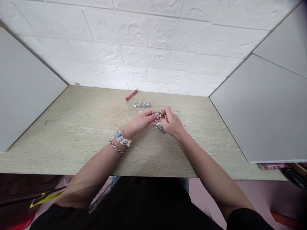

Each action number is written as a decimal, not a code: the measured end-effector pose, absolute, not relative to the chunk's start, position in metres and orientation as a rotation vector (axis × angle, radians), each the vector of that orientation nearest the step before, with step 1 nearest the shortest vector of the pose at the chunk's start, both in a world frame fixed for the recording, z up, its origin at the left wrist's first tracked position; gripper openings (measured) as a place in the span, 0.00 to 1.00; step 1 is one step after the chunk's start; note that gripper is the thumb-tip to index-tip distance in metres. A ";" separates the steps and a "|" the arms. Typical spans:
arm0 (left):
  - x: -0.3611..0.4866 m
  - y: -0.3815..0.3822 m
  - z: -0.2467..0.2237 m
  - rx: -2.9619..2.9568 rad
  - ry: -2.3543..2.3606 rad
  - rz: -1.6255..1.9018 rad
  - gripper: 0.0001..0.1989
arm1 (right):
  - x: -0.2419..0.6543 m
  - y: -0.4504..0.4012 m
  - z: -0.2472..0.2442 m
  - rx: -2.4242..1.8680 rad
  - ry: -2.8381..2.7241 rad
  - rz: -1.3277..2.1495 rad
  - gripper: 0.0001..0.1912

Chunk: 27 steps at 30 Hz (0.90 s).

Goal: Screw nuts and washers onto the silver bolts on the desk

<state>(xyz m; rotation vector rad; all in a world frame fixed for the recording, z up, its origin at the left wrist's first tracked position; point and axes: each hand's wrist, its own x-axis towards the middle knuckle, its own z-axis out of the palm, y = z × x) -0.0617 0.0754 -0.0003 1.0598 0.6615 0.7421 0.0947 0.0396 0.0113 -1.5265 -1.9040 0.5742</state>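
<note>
Near the middle of the table, a small silver bolt (160, 112) is held upright, with what looks like a nut or washer around it. My left hand (144, 120) pinches it between thumb and fingertips. From the other side, the curled fingers of my right hand (173, 124) close on the same bolt; their tips partly cover it. Just below the fingertips lies a small pile of silver washers and nuts (158, 126), partly hidden by my right hand. Beyond my left hand, several bolts (145, 104) stand in a row on their heads.
A red tube-shaped stick (131, 95) lies toward the white brick-patterned wall (134, 57). Right of my hands are a loose bolt (176, 112) and a small nut (179, 110). White panels (268, 111) border the wooden table (96, 153) on both sides.
</note>
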 end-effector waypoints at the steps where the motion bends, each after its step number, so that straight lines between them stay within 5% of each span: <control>1: -0.061 0.075 0.000 1.061 0.653 0.735 0.14 | 0.095 0.039 0.012 -1.513 -1.897 0.594 0.06; 6: -0.061 0.075 -0.001 1.058 0.651 0.737 0.13 | 0.095 0.041 0.012 -1.528 -1.862 0.614 0.08; 11: -0.061 0.075 0.000 1.096 0.665 0.727 0.16 | 0.095 0.043 0.010 -1.591 -1.900 0.630 0.25; 15: -0.060 0.075 -0.001 1.113 0.658 0.748 0.18 | 0.094 0.043 0.009 -1.569 -1.921 0.577 0.21; 19: -0.059 0.076 -0.004 1.125 0.638 0.747 0.17 | 0.095 0.041 0.009 -1.508 -1.889 0.646 0.04; 23: -0.059 0.076 -0.004 1.120 0.643 0.750 0.17 | 0.097 0.043 0.009 -1.500 -1.844 0.613 0.05; 27: -0.059 0.076 -0.004 1.122 0.656 0.745 0.17 | 0.099 0.046 0.007 -1.528 -1.853 0.582 0.22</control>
